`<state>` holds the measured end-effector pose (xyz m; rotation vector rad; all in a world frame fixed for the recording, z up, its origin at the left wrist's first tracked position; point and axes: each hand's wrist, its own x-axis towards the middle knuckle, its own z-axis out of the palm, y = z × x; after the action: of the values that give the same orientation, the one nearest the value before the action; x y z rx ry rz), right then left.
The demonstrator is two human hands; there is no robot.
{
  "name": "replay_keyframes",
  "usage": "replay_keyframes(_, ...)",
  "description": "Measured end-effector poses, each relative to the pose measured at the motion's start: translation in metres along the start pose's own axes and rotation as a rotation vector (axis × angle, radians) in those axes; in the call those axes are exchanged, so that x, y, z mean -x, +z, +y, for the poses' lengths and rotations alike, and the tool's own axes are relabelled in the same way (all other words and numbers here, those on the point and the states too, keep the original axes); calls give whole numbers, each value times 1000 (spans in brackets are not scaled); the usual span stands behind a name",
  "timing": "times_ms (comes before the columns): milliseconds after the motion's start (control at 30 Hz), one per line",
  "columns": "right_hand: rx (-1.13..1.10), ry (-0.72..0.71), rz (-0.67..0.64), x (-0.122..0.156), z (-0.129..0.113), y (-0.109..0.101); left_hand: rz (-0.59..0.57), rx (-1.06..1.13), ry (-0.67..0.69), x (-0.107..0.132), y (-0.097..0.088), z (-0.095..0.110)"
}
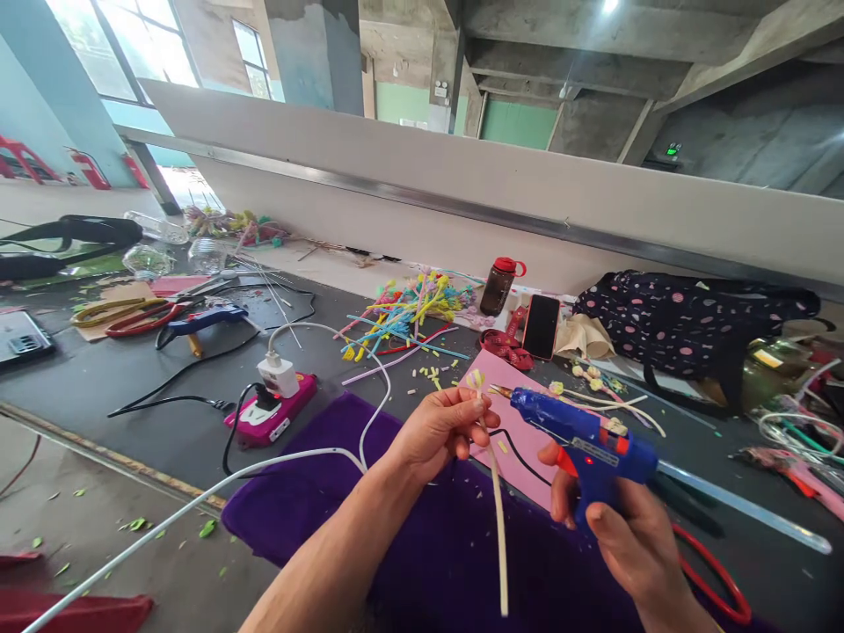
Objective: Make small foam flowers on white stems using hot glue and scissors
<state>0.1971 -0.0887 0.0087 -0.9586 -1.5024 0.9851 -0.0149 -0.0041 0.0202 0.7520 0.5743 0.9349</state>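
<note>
My left hand [440, 431] pinches a thin cream stick [499, 510] near its top, where a small pale flower-like piece [476, 380] sits. The stick hangs down over a purple cloth [422, 545]. My right hand [626, 536] is wrapped round the grip of a blue hot glue gun [580, 440], one finger by its orange trigger. The gun's metal nozzle [499, 391] points left and ends right beside the flower piece. A clear glue stick [745, 510] sticks out of the gun's back.
A pink sheet [511, 422] lies under the gun. Further back are a heap of coloured straws [409, 312], a brown bottle [498, 286], a phone [542, 325] and a dotted dark bag [686, 321]. At left, a pink power strip [270, 409] with cables, scissors [145, 316] and a second glue gun [201, 321].
</note>
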Motion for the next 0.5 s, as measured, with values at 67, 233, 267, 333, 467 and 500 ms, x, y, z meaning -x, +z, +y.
replay_keyframes(67, 31, 14, -10, 1, 0, 1, 3, -5, -5, 0, 0, 0)
replay_keyframes(233, 27, -16, 16, 1, 1, 5, 46, -44, 17, 0, 0, 0)
replay_keyframes(267, 24, -31, 29, 1, 1, 6, 47, -50, 17, 0, 0, 0)
replay_keyframes(333, 27, -38, 26, 1, 0, 6, 40, -56, 16, 0, 0, -1)
replay_keyframes(467, 48, 10, -28, 2, -2, 3, 40, -53, 11, 1, 0, 0)
replay_keyframes(500, 49, 21, -39, 2, -3, 2, 45, -53, 12, 1, 0, 0)
